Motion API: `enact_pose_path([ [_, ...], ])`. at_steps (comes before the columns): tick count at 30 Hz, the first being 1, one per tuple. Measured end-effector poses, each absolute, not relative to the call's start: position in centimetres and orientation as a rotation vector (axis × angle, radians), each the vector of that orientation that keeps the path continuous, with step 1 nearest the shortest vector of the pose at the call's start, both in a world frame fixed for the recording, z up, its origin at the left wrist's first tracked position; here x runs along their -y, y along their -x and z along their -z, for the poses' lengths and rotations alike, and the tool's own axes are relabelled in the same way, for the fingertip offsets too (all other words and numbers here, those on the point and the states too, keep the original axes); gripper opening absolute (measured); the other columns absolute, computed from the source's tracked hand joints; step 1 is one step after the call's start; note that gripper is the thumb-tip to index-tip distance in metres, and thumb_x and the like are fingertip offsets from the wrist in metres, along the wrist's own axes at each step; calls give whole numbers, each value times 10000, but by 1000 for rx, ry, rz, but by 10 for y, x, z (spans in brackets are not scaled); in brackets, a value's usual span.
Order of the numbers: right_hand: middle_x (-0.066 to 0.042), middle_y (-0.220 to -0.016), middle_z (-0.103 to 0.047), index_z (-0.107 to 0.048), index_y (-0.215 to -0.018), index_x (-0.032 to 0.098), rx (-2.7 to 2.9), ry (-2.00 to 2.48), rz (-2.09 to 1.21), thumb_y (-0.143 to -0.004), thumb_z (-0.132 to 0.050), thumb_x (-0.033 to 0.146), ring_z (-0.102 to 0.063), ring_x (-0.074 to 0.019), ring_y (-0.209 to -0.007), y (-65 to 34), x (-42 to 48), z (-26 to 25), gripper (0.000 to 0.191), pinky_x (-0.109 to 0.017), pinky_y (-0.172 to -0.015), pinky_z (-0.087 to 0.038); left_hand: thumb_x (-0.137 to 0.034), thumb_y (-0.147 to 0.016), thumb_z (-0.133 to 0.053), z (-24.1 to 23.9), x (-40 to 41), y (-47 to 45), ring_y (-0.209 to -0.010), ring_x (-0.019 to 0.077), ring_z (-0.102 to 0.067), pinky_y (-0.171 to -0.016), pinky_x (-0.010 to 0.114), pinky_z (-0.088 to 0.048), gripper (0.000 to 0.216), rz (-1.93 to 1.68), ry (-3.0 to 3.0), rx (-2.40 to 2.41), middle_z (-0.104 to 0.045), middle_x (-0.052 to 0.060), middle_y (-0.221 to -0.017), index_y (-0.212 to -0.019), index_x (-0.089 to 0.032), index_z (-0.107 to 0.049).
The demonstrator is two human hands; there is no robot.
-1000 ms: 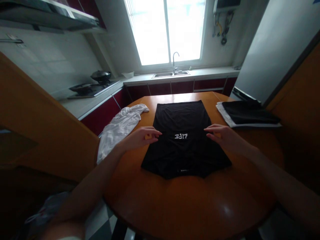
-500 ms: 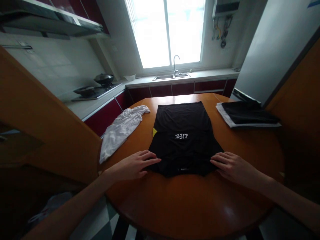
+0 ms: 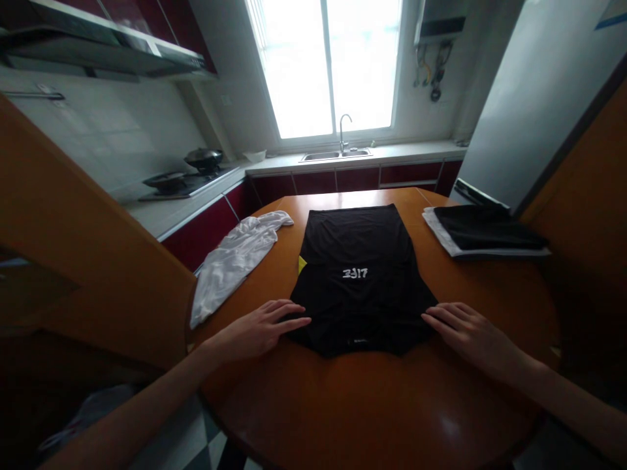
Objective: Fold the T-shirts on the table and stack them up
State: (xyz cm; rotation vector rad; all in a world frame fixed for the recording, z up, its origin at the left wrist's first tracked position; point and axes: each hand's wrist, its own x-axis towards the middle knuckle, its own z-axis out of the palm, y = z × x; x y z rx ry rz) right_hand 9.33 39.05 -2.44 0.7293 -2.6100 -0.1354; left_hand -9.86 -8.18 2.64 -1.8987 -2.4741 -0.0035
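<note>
Shirt [image 3: 355,241] lay flat on the table [image 3: 367,411], spread between the fingers. The left hand [image 3: 257,331] had its fingers loosely parted over one edge; whether the right hand [image 3: 473,336] pinched the opposite edge, I couldn't tell. Light, even pressure seemed best.
</note>
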Motion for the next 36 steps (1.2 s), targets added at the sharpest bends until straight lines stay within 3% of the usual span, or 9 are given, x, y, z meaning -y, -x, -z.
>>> enact_pose_path([
  [9,-95,-1111,-720,-685,-1205,192,2559,-764,32,-968,-505,107,-667,-226,-1019,-97,-404,24,310,-393,-904,-547,-44,-964,-457,-25,89,98,-1186,229,-610,-1092,385,-464,447,-97,1976,2387,-670,84,-1256,-1331,-233,-629],
  [15,-103,-1111,-722,-689,-1184,179,2531,-871,-7,-977,-488,93,-662,-229,-1028,-95,-406,26,301,-389,-906,-547,-48,-968,-463,-22,94,99,-1203,218,-606,-1091,369,-481,455,-32,1977,2368,-664,77,-1294,-1349,-243,-617],
  [24,-96,-987,-711,-690,-1153,170,2477,-920,-161,-1001,-461,105,-659,-212,-948,-90,-414,24,283,-358,-879,-557,-128,-1015,-483,-11,94,103,-1018,195,-653,-948,327,-518,253,168,1962,2295,-712,76,-1088,-1155,-209,-678],
  [36,-74,-902,-685,-722,-1028,204,2773,-908,-550,-1031,-386,142,-633,-183,-821,-118,-402,6,341,-306,-781,-532,-185,-1039,-442,-51,96,68,-858,163,-654,-838,259,-454,272,470,2061,2584,-721,37,-961,-1009,-243,-706],
])
